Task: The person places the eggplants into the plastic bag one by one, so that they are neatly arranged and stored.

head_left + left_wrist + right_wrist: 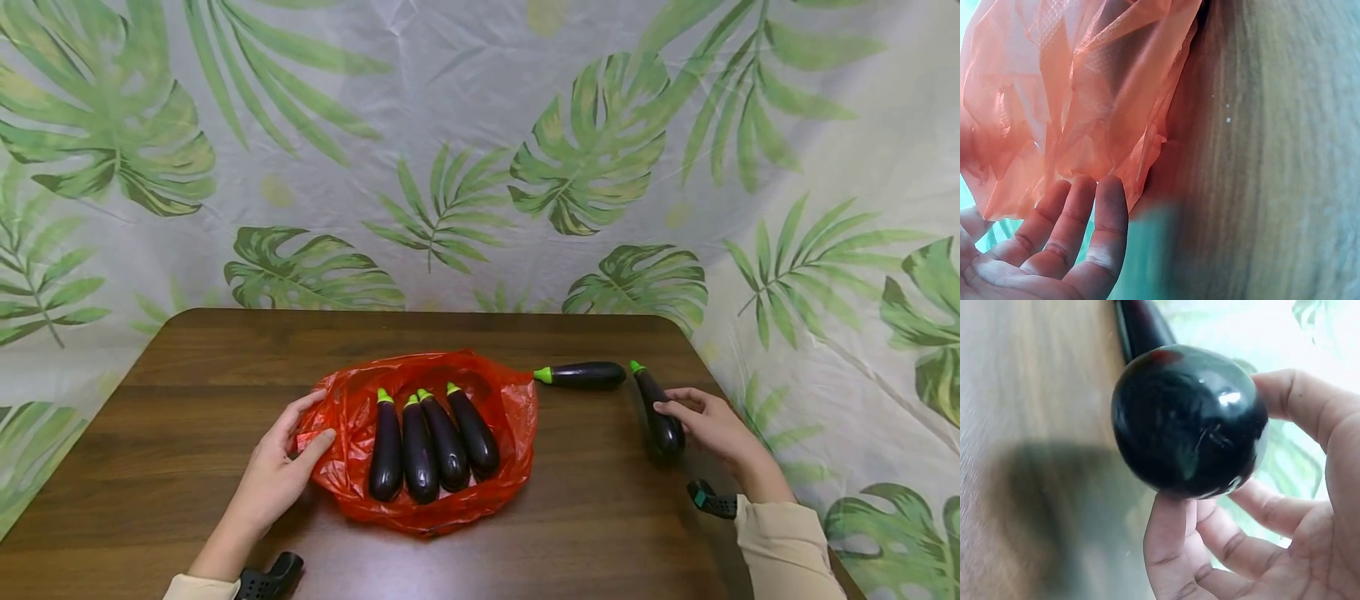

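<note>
A red plastic bag [352, 500] lies spread with its mouth wide, and several purple eggplants [420, 458] with green stem ends rest side by side in it. My left hand [279, 467] holds the bag's left rim, thumb on the inner side and fingers outside. In the left wrist view, fingertips [1110, 187] touch the thin crinkled plastic. Over the table's right side, my right hand [708, 425] grips another eggplant [660, 421] between thumb and fingers, stem pointing away. Its round, glossy bottom faces the right wrist camera, with fingers [1169, 531] around it.
One more eggplant [585, 375] lies crosswise just right of the bag, stem towards it. The brown wooden table [187, 400] has its far edge by a leaf-patterned curtain [450, 108]. The table's right edge runs close to my right forearm.
</note>
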The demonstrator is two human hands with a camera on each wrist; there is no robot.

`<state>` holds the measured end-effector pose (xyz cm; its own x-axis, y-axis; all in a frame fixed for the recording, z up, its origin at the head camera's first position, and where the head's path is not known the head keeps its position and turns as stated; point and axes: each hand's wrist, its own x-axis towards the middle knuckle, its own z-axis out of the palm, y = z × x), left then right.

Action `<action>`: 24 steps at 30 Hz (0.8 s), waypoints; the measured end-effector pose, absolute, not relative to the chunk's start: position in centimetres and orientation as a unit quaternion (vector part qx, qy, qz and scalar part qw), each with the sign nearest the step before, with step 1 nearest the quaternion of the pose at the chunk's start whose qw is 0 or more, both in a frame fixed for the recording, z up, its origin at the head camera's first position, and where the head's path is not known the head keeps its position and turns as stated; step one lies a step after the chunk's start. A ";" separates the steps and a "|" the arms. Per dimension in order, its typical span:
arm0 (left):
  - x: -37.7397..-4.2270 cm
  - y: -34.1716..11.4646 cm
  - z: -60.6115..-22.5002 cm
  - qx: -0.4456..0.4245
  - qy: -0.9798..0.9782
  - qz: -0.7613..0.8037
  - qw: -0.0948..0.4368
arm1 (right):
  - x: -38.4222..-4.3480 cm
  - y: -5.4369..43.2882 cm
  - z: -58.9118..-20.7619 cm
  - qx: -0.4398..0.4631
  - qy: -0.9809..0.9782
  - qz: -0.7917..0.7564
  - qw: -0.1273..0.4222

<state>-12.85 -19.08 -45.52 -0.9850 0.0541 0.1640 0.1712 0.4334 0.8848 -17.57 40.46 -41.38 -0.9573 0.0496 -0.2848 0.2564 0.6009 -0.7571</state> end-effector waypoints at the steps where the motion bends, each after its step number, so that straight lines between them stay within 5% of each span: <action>1: -12.8 -19.1 -45.5 -0.066 -0.845 -0.528 0.055 | -17.6 40.3 -41.2 0.087 0.885 -0.441 0.119; 24: -12.9 -19.1 -45.4 -0.060 -0.842 -0.534 0.051 | -17.8 35.2 -35.4 0.026 0.901 -0.427 0.070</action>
<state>-12.91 -19.11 -45.42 -0.9876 0.0457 0.1500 0.1551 0.4233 0.8926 -17.76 35.18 -35.44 -0.9889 -0.0132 -0.1482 0.1063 0.6340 -0.7660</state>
